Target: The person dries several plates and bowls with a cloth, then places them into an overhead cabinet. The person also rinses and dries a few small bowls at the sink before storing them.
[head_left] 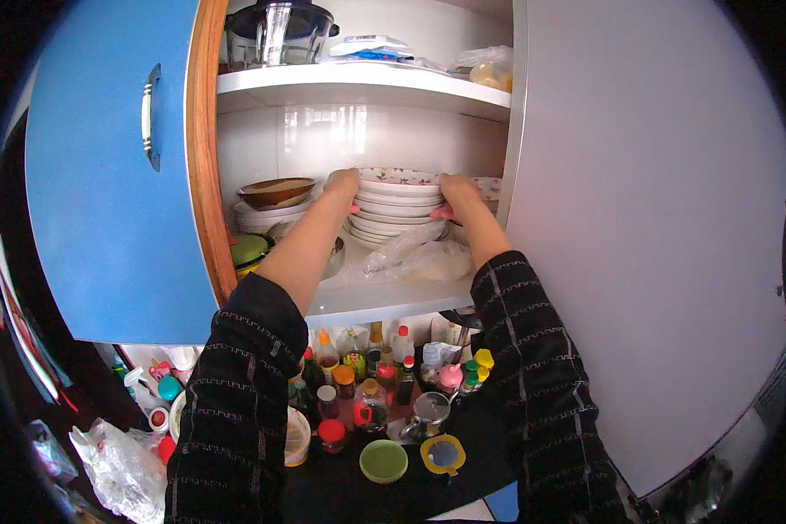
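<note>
A stack of white plates [398, 203], the top one patterned with small flowers and a red line, stands on the lower shelf of an open wall cabinet. My left hand [344, 187] grips the stack's left side and my right hand [457, 191] its right side; the fingers are partly hidden behind the rims. A crumpled clear plastic bag [426, 257] lies in front of the plates. To the left, a brown bowl [276, 191] rests on another stack of white dishes [262, 216]. Part of a patterned dish [486, 188] shows behind my right hand.
A blue cabinet door [111, 196] is at the left, an open grey door [629, 196] at the right. The upper shelf [367, 82] holds a glass blender jug [278, 36] and bags. Below, the dark counter [340, 491] bears several bottles, jars and a green bowl [383, 461].
</note>
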Demonstrator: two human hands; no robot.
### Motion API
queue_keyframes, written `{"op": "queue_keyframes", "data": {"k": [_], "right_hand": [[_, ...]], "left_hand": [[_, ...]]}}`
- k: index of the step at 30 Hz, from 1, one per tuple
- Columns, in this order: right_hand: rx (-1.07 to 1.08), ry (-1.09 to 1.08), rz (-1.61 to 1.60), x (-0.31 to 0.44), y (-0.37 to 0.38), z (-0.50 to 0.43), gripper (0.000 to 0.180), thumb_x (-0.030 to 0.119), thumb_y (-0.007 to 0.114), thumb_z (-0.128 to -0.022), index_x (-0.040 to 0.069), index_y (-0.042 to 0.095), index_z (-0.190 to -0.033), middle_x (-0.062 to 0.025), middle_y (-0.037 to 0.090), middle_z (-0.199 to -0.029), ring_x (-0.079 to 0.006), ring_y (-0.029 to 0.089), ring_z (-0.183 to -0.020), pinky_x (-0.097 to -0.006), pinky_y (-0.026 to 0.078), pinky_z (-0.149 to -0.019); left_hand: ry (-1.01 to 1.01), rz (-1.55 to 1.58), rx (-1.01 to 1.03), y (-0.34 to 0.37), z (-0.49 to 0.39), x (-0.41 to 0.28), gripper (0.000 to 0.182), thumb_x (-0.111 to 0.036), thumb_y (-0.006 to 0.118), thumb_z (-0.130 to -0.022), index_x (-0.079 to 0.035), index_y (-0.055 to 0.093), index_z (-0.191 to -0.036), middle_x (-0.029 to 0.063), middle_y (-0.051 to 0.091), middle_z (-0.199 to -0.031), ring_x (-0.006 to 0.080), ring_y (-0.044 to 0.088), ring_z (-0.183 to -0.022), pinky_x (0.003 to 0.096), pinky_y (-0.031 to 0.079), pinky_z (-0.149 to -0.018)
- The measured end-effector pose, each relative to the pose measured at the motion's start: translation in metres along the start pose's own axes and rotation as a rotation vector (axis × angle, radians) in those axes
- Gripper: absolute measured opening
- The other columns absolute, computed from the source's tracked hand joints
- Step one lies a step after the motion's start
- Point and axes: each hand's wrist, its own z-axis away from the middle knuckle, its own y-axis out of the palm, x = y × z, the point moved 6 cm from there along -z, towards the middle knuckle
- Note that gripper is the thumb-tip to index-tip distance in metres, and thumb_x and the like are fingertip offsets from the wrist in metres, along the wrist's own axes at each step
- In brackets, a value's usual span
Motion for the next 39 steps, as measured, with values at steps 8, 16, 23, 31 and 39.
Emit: {"op": "queue_keyframes", "data": {"k": [8,16,23,31,39], "right_hand": [[-0.022,-0.178,0.718,0.025,0.008,0.010,0.047,0.037,0.041,-0.101,-0.002,0.064,-0.114,-0.0149,0.074,-0.101,-0.0299,0.070,-0.093,-0.0418,0.054,-0.088],[0.010,-0.568,0.872,0.040,0.066,0.036,0.066,0.057,0.029,-0.103,0.009,0.050,-0.142,-0.0117,0.046,-0.151,-0.0321,0.032,-0.146,-0.0571,0.035,-0.111],[-0.088,-0.597,0.304,0.036,0.034,0.121,0.057,0.047,0.043,-0.104,0.009,0.045,-0.147,-0.0221,0.053,-0.142,-0.0359,0.045,-0.137,-0.0502,0.038,-0.110],[-0.140,-0.248,-0.487,-0.095,-0.004,0.386,0.050,0.038,0.044,-0.107,0.003,0.047,-0.143,-0.0130,0.069,-0.115,-0.0161,0.068,-0.095,-0.0308,0.053,-0.086],[0.182,0.326,-0.425,-0.174,0.028,0.616,0.040,0.021,0.051,-0.105,0.000,0.050,-0.138,-0.0158,0.071,-0.109,-0.0192,0.070,-0.091,-0.0284,0.054,-0.080]], "left_hand": [[0.195,-0.349,-0.094,0.029,-0.011,-0.001,0.047,-0.036,0.048,-0.096,-0.007,0.060,-0.132,0.0232,0.044,-0.144,0.0405,0.046,-0.129,0.0550,0.047,-0.096],[0.650,-1.055,0.032,0.064,0.046,-0.003,0.047,-0.032,0.041,-0.101,-0.017,0.052,-0.143,0.0118,0.037,-0.157,0.0347,0.021,-0.150,0.0596,0.013,-0.119],[0.709,-0.745,0.000,0.033,0.096,-0.005,0.043,-0.030,0.042,-0.101,-0.014,0.057,-0.138,0.0133,0.045,-0.152,0.0340,0.029,-0.147,0.0553,0.022,-0.119],[0.947,-0.056,0.338,-0.076,0.295,0.068,0.035,-0.014,0.056,-0.099,-0.010,0.061,-0.133,0.0156,0.050,-0.148,0.0266,0.039,-0.143,0.0387,0.029,-0.118],[0.362,-0.029,0.988,-0.042,0.461,0.238,0.024,-0.008,0.062,-0.096,-0.003,0.066,-0.119,0.0120,0.063,-0.131,0.0230,0.062,-0.117,0.0336,0.050,-0.096]]}}
